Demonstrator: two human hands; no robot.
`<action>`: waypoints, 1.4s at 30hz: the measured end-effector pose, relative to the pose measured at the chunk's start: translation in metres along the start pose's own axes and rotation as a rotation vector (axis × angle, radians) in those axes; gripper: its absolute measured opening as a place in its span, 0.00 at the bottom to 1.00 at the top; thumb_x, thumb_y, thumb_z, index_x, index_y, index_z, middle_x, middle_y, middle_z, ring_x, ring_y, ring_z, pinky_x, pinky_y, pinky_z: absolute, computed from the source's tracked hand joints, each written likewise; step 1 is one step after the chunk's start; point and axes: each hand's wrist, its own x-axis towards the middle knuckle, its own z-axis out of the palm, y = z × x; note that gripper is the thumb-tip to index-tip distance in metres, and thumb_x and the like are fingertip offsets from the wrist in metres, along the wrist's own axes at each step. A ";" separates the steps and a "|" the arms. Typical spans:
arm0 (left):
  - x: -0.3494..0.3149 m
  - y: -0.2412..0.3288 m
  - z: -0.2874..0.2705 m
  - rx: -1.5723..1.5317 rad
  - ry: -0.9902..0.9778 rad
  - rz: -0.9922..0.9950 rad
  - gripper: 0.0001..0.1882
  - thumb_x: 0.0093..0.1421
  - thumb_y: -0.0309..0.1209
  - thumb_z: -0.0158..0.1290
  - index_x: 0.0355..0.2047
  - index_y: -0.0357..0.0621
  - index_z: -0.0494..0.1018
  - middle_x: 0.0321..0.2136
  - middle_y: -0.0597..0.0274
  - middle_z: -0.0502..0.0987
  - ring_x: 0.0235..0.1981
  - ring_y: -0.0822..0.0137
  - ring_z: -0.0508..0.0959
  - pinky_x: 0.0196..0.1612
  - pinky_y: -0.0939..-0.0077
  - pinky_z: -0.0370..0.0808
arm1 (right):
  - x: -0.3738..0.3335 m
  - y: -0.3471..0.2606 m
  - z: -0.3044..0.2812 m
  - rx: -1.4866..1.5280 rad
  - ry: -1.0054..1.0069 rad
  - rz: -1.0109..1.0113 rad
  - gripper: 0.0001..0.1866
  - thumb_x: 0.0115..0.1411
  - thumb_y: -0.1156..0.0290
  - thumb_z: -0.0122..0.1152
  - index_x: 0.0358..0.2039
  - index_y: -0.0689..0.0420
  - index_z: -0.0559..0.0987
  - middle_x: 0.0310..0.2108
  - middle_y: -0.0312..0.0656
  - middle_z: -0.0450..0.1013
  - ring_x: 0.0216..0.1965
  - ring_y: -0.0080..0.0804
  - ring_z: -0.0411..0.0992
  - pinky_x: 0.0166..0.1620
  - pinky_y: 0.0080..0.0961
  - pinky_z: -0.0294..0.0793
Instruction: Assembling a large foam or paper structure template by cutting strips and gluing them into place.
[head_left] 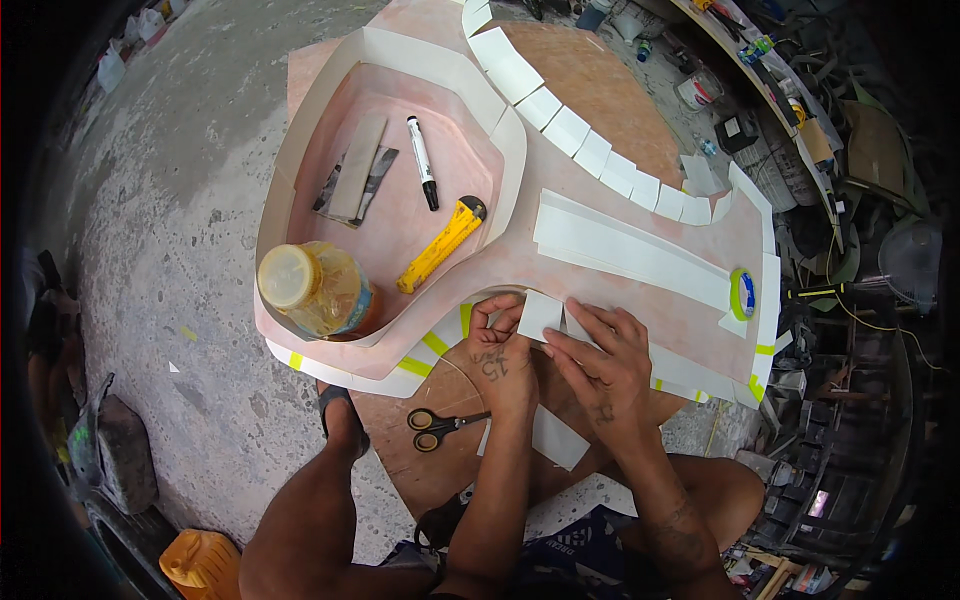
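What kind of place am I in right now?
Probably a small workshop: a large pinkish panel with white strips is being worked on, with a yellow utility knife and black-handled scissors nearby, above a rough, stained concrete floor.

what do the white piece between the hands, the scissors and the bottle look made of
White piece: probably card or thick paper, matte, with thin, crisp straight edges.
Scissors: thick, smooth black finger loops suggest plastic; slim dark blades suggest metal.
Bottle: likely plastic, glossy, with shiny highlights on a see-through wall.
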 end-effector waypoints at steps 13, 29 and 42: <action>0.003 -0.002 -0.002 -0.020 0.013 -0.015 0.20 0.52 0.17 0.57 0.44 0.40 0.65 0.36 0.52 0.80 0.37 0.68 0.79 0.42 0.81 0.74 | 0.001 -0.002 0.000 0.005 -0.014 0.010 0.12 0.55 0.67 0.63 0.41 0.50 0.83 0.50 0.46 0.74 0.50 0.42 0.70 0.57 0.47 0.59; 0.004 -0.002 -0.003 -0.042 0.000 0.000 0.21 0.51 0.15 0.55 0.45 0.39 0.64 0.36 0.49 0.79 0.36 0.66 0.79 0.41 0.79 0.76 | 0.002 -0.002 -0.002 0.006 -0.011 -0.005 0.12 0.55 0.67 0.63 0.41 0.50 0.84 0.49 0.47 0.74 0.49 0.41 0.70 0.57 0.45 0.60; 0.003 -0.001 -0.001 -0.022 0.002 -0.011 0.20 0.52 0.16 0.56 0.45 0.39 0.64 0.35 0.50 0.79 0.35 0.67 0.79 0.40 0.80 0.76 | 0.002 0.000 -0.003 0.005 -0.012 0.000 0.12 0.55 0.68 0.63 0.41 0.50 0.83 0.50 0.46 0.74 0.50 0.41 0.70 0.57 0.46 0.60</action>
